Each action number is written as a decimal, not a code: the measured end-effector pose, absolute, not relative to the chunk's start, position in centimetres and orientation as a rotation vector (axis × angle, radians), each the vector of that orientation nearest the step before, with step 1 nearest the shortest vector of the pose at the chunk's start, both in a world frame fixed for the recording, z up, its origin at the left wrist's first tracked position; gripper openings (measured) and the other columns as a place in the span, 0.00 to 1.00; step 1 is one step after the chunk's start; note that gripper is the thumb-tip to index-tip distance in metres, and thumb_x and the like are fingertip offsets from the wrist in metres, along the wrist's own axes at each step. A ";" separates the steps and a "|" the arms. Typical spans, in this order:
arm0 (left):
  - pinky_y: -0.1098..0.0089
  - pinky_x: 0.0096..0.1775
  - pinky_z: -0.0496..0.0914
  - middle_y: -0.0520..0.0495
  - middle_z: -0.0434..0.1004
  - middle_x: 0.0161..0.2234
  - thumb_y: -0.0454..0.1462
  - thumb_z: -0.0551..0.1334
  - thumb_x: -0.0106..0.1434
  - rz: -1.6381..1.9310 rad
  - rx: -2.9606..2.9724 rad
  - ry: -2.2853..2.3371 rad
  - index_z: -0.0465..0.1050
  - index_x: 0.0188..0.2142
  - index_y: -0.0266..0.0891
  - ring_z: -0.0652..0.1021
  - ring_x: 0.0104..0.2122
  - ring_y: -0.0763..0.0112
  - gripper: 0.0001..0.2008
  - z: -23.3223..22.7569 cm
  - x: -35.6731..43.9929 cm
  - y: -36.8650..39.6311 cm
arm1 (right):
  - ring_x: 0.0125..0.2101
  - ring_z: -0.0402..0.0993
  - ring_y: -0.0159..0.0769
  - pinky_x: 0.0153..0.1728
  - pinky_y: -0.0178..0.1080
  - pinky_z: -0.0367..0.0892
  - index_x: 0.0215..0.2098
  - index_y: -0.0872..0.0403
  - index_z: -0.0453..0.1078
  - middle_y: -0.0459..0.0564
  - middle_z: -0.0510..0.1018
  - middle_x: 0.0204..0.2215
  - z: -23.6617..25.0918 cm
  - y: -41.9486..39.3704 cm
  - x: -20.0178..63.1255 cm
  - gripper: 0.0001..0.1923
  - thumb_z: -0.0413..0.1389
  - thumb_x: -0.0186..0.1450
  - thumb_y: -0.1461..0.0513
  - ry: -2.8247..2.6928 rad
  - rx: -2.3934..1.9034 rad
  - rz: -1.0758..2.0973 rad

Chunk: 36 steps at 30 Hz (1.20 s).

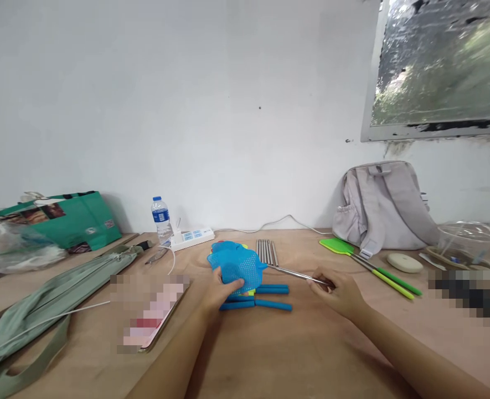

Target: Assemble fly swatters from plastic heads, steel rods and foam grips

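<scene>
My left hand (216, 293) grips a blue perforated fly swatter head (242, 269), thumb on top of the mesh. From the head's neck a thin metal rod (292, 273) runs to the right, and the fingers of my right hand (338, 291) are closed around its far end. Rod and neck meet; how deep the rod sits in it I cannot tell. Several blue handle tubes (274, 305) lie on the table below the head. Behind it, several loose metal rods (266, 252) lie side by side. More swatter heads, partly hidden, show under the blue one.
Two green fly swatters (369, 263) lie to the right, before a grey backpack (380, 210) and a round whitish object (405, 262). On the left are a phone (157, 316), a grey-green bag (62, 299), a power strip (192, 238), a water bottle (160, 216) and a green bag (78, 221).
</scene>
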<state>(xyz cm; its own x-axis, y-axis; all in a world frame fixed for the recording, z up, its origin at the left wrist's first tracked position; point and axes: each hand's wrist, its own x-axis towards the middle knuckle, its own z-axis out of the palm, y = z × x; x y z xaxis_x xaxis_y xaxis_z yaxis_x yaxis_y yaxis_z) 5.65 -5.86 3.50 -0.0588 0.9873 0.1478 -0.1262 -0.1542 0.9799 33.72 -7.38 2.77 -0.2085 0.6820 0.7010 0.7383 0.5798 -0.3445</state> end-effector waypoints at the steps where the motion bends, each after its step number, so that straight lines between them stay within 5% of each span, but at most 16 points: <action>1: 0.64 0.35 0.71 0.44 0.75 0.33 0.35 0.71 0.34 1.422 1.198 1.153 0.66 0.37 0.36 0.76 0.33 0.62 0.28 3.6 5.8 -6.1 | 0.15 0.55 0.25 0.19 0.30 0.51 0.21 0.53 0.63 0.40 0.62 0.12 2.8 -7.3 33.8 0.11 0.51 0.56 0.56 -1.952 -1.126 -0.077; 5: 0.63 0.37 0.71 0.42 0.75 0.36 0.37 0.71 0.33 1.377 1.242 1.248 0.67 0.37 0.36 0.75 0.36 0.59 0.29 4.3 6.4 -7.0 | 0.16 0.55 0.25 0.19 0.30 0.50 0.19 0.54 0.61 0.41 0.62 0.13 2.4 -6.9 34.3 0.15 0.49 0.59 0.54 -2.048 -1.069 0.011; 15: 0.71 0.19 0.68 0.49 0.76 0.23 0.34 0.70 0.37 1.201 1.433 1.030 0.71 0.28 0.39 0.73 0.18 0.69 0.16 4.3 6.7 -7.5 | 0.19 0.57 0.27 0.22 0.31 0.50 0.19 0.53 0.61 0.41 0.62 0.16 2.7 -6.3 36.1 0.19 0.46 0.59 0.49 -2.279 -1.132 0.317; 22: 0.72 0.18 0.66 0.50 0.73 0.19 0.35 0.69 0.39 1.211 1.425 1.033 0.71 0.26 0.37 0.71 0.17 0.71 0.13 4.5 8.1 -8.0 | 0.20 0.55 0.26 0.21 0.31 0.51 0.19 0.54 0.60 0.40 0.60 0.17 3.0 -6.2 36.1 0.20 0.46 0.59 0.49 -2.161 -1.105 0.590; 30: 0.68 0.28 0.69 0.48 0.76 0.27 0.32 0.70 0.35 1.172 1.584 1.083 0.72 0.31 0.39 0.75 0.29 0.63 0.19 4.6 6.7 -7.7 | 0.18 0.54 0.25 0.20 0.30 0.50 0.18 0.55 0.63 0.40 0.59 0.15 2.9 -6.6 35.1 0.23 0.43 0.60 0.48 -2.236 -1.053 1.040; 36: 0.61 0.34 0.68 0.49 0.73 0.27 0.34 0.70 0.35 1.374 1.626 1.226 0.70 0.31 0.40 0.73 0.31 0.60 0.20 5.3 6.8 -7.4 | 0.20 0.56 0.26 0.20 0.30 0.52 0.19 0.55 0.62 0.41 0.60 0.17 3.0 -6.7 34.3 0.20 0.45 0.60 0.49 -2.109 -1.083 0.900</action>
